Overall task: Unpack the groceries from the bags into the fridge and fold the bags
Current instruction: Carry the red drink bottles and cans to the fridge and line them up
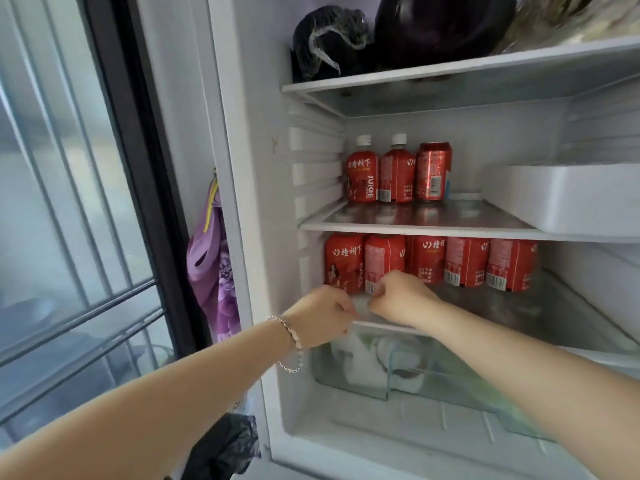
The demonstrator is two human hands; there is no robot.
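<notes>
While our left hand [320, 317] and right hand [403, 296] sit side by side at the front edge of the lower shelf [519, 306] in the fridge [252, 237], both sets of fingers are curled — whether they pinch anything we cannot tell. Five red juice bottles [426, 261] stand in a row at twelve o'clock of our knuckles; a black bag [221, 448] slumps at seven o'clock, outside the fridge.
</notes>
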